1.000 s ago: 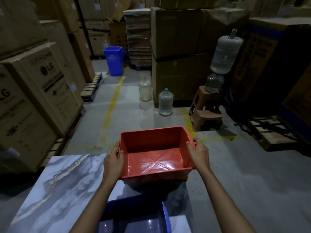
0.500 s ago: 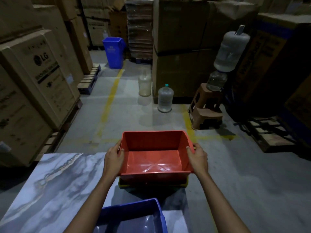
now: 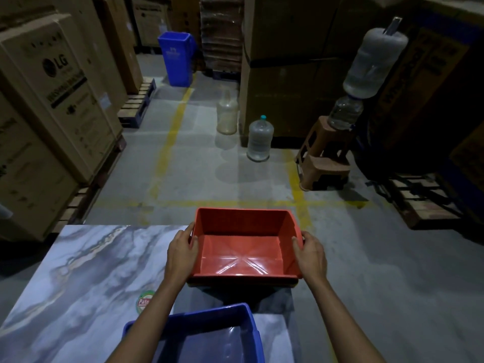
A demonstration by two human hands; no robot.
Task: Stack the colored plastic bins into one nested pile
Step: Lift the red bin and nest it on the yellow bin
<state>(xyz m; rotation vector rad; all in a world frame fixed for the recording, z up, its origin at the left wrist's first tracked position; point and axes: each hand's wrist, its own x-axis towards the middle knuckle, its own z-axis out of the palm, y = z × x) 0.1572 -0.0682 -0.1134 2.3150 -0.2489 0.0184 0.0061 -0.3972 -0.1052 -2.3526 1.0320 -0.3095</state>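
A red plastic bin sits at the far right corner of the marble-patterned table. It rests nested in another bin, of which only a dark yellowish rim shows under its near edge. My left hand grips the red bin's left rim and my right hand grips its right rim. A blue bin stands empty on the table close to me, between my forearms.
A round green sticker lies on the table by my left forearm. Beyond the table is concrete floor with yellow lines, water jugs, stacked brown stools, a blue trash bin, cardboard boxes on pallets.
The red bin has gone down from above the table into the yellowish bin beneath it; both hands stayed on its rims.
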